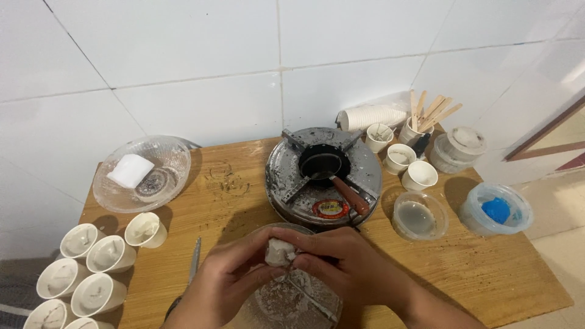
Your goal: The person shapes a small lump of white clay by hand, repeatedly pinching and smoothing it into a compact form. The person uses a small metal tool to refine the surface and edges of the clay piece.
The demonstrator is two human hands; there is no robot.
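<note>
Both hands, left (228,274) and right (347,265), pinch a white lump (279,251) between their fingertips, just in front of the stove (323,176), over a glass bowl (286,301). Paper cups (91,274) stand left of the stove.

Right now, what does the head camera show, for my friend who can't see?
Two hands, left and right, hold a white lump over a clear bowl on a wooden table. A round stove sits behind.

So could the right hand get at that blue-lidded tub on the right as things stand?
Probably yes: the blue-lidded tub stands on bare table with nothing before it, but the right hand is busy pinching a white lump with the left hand.
</note>
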